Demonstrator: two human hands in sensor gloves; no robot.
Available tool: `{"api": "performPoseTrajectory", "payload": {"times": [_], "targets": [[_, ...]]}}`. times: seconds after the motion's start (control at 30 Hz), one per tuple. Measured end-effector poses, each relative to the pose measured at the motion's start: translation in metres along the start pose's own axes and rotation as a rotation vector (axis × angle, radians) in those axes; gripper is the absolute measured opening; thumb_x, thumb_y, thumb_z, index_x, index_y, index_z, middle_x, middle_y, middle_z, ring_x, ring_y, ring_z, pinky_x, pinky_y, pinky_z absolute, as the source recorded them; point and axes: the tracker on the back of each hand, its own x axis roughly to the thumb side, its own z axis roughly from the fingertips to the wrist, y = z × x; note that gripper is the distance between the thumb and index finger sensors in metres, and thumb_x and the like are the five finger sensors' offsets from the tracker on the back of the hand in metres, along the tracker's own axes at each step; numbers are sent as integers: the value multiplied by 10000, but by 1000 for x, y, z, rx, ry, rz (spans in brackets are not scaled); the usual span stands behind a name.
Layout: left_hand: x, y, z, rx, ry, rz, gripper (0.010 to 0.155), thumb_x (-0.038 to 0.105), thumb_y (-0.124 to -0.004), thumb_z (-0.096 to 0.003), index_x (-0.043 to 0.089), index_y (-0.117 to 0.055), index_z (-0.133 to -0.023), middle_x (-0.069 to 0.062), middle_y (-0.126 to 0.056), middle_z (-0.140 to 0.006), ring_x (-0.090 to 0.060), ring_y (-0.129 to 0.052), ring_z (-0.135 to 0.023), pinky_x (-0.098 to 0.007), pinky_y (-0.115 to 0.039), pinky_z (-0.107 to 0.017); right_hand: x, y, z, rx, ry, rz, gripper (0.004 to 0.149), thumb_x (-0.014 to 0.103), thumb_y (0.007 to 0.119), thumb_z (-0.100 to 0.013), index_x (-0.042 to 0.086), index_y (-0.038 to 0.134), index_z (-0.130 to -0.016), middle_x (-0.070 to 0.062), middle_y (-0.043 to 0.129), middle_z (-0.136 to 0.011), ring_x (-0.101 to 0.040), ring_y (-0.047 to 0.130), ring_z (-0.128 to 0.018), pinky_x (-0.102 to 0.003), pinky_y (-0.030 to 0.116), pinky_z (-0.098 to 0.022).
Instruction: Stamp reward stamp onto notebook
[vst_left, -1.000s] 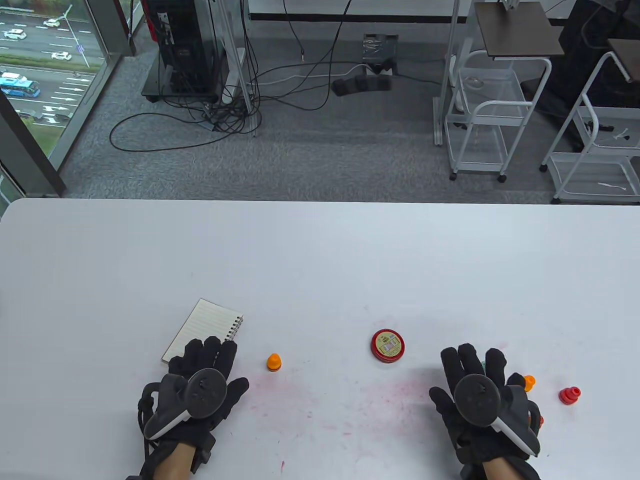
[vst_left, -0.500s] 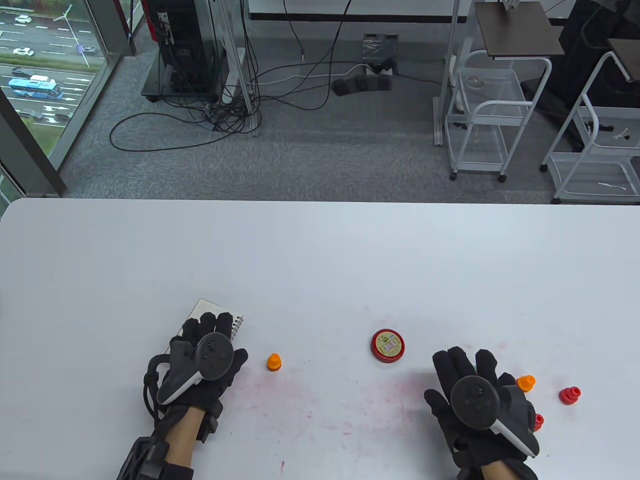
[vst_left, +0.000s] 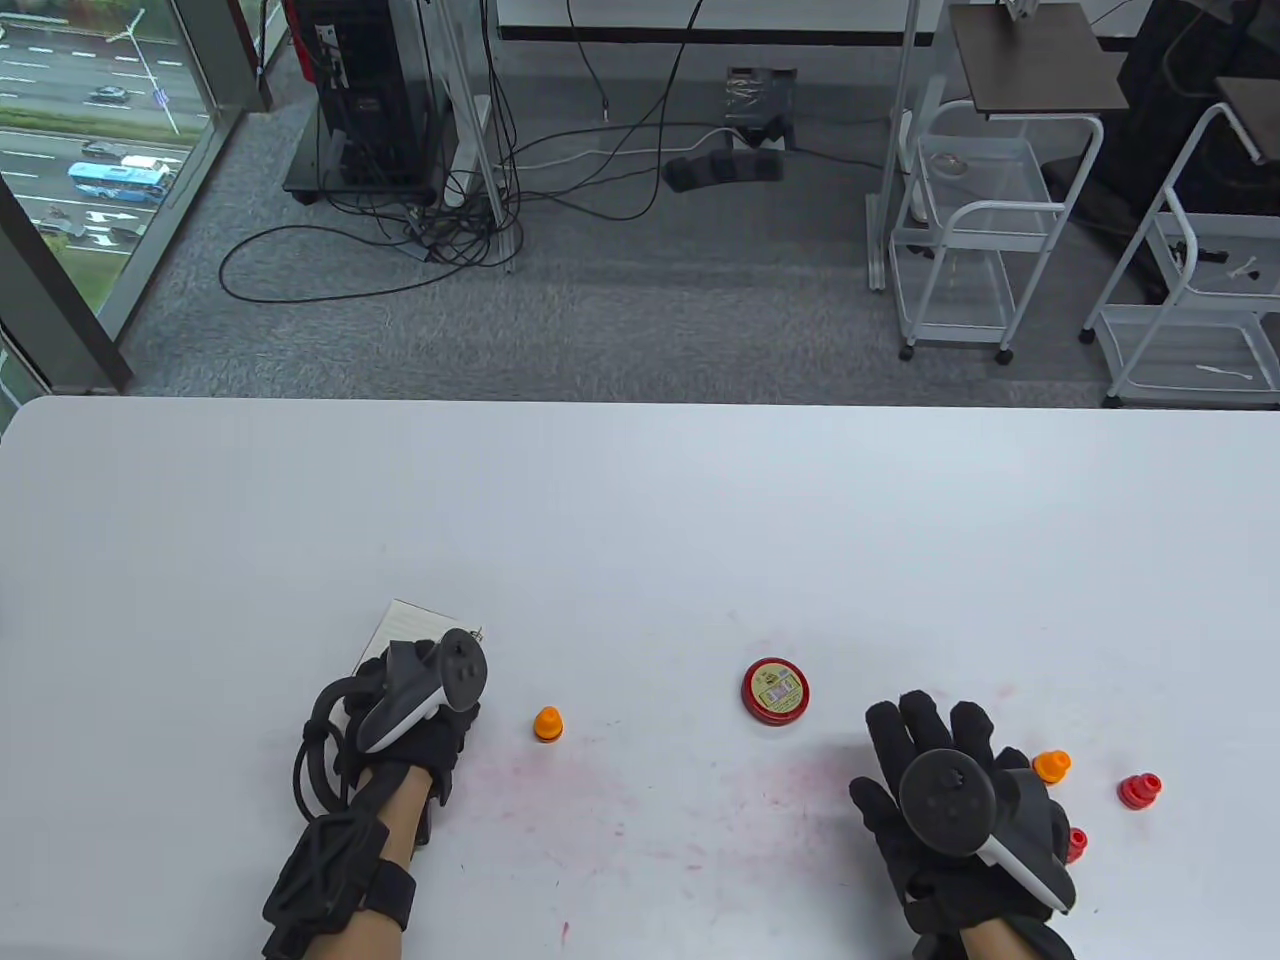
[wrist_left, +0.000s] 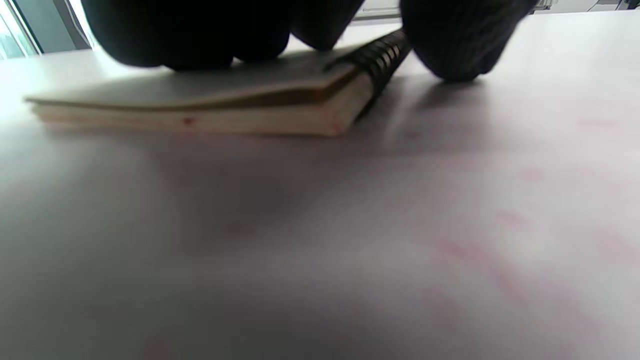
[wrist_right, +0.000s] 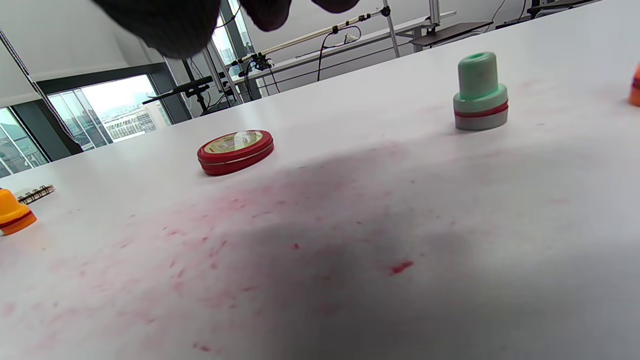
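The spiral notebook (vst_left: 400, 620) lies flat at the near left of the table. My left hand (vst_left: 420, 695) is arched over it. In the left wrist view its fingers (wrist_left: 200, 35) press on top of the notebook (wrist_left: 200, 107) and the thumb sits against the spiral binding. An orange stamp (vst_left: 547, 723) stands right of the notebook. A shut red ink pad tin (vst_left: 775, 691) lies mid-table. My right hand (vst_left: 935, 775) is open and empty, hovering flat. A green stamp (wrist_right: 480, 92) stands under it, hidden in the table view.
An orange stamp (vst_left: 1051, 766) and two red stamps (vst_left: 1139, 791), (vst_left: 1076, 845) stand right of my right hand. Pink ink smears (vst_left: 600, 800) mark the near table. The far table half is bare.
My left hand slid forward onto the notebook and arched up, wrist raised, covering most of the page. My right hand drew back slightly, uncovering the orange stamp beside it.
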Motion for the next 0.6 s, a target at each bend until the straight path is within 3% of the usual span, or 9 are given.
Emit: {"api": "performPoseTrajectory", "payload": {"times": [0.27,0.37,0.47,0.6], "targets": [[11,6,-8,-7,-37,-123,820,477,-737,-521,-34,-481,-1110,-322,-728,-985,-516,-907,-716,-509,-919,-538,-6,3,-1,19,28,-12,688,456,651,-530,197,389,-1111,-162,272,-1202,-624,237,-1014,-865,302,-613],[9,9,-6,65,-43,-95,711,393,-719,-530,-45,-552,-1064,-309,-814,-916,-497,-975,-660,-489,-972,-482,-5,3,-1,25,26,-9,688,456,651,-530,196,391,-1111,-162,277,-1201,-621,246,-1015,-863,308,-614],[4,13,-6,159,-42,-91,619,318,-781,-509,-52,-660,-990,-243,-910,-839,-435,-1055,-582,-430,-1035,-409,-5,3,-2,24,21,-9,686,456,651,-530,197,394,-1110,-161,284,-1201,-618,277,-1012,-855,330,-623],[-3,22,-7,177,-26,-32,566,286,-856,-479,-42,-760,-931,-222,-982,-787,-406,-1119,-539,-408,-1076,-366,-6,3,-2,24,21,-20,682,455,651,-529,195,403,-1109,-164,296,-1200,-626,296,-1012,-830,386,-640]]}}
